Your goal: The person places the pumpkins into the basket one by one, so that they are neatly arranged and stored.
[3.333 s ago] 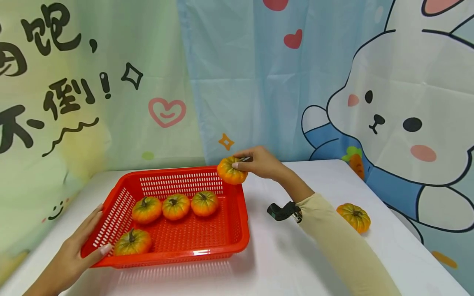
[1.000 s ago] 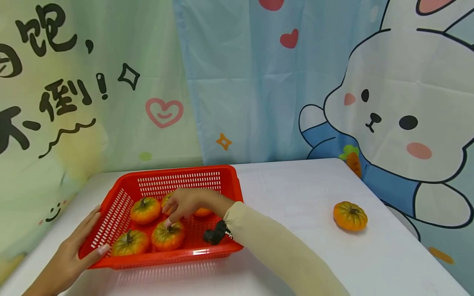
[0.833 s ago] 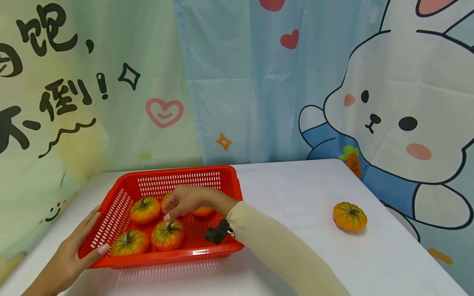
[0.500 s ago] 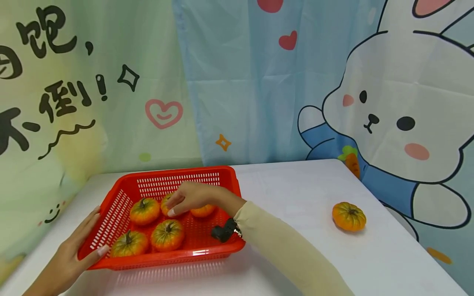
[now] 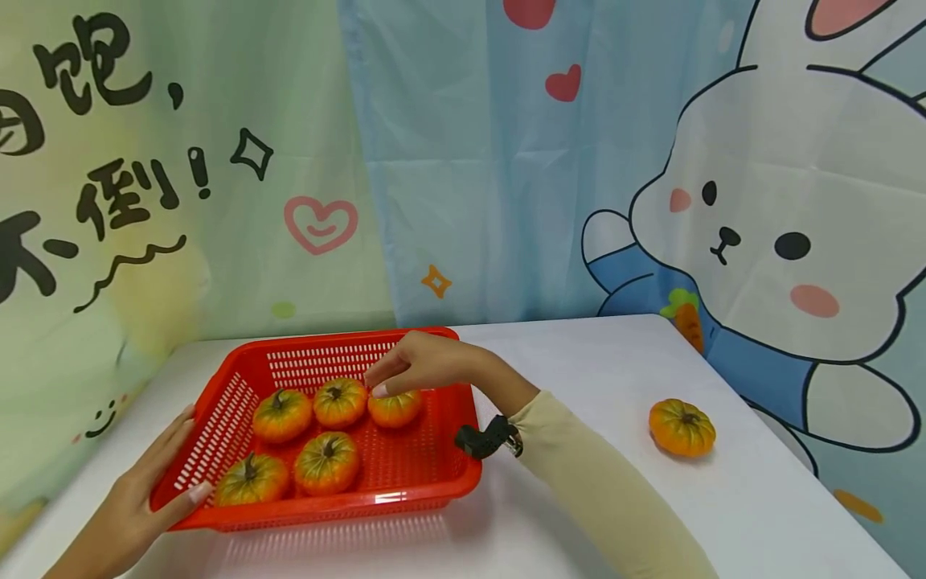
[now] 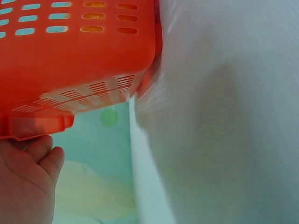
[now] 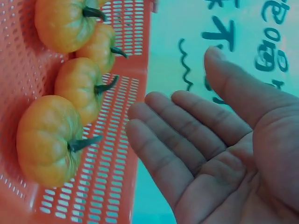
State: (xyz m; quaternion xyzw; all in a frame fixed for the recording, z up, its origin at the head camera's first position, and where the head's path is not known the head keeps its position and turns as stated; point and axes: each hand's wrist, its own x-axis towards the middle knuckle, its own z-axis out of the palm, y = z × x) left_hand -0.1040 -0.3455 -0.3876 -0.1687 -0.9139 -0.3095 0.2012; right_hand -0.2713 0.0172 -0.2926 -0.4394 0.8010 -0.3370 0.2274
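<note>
A red plastic basket (image 5: 405,498) holds several small orange-green pumpkins; one of them, a front pumpkin (image 5: 327,463), lies beside another at the near left. My left hand (image 5: 133,498) grips the basket's left rim, thumb over the near edge and fingers along the outer side. In the left wrist view, the left hand (image 6: 30,175) sits right at the rim. My right hand (image 5: 427,363) hovers above the back-right pumpkin (image 5: 394,408), hiding part of it. Nothing lies in the right palm (image 7: 219,186), and its fingers extend loosely in the right wrist view.
A single pumpkin (image 5: 682,428) lies on the right part of the white table (image 5: 571,378). Behind the table hangs a printed curtain (image 5: 463,161) with a cartoon rabbit. A black wrist camera (image 5: 486,437) is strapped at the right sleeve.
My right hand carried a pumpkin into the basket's front, let go of it, then rose and moved back to the right. My left hand stayed on the rim.
</note>
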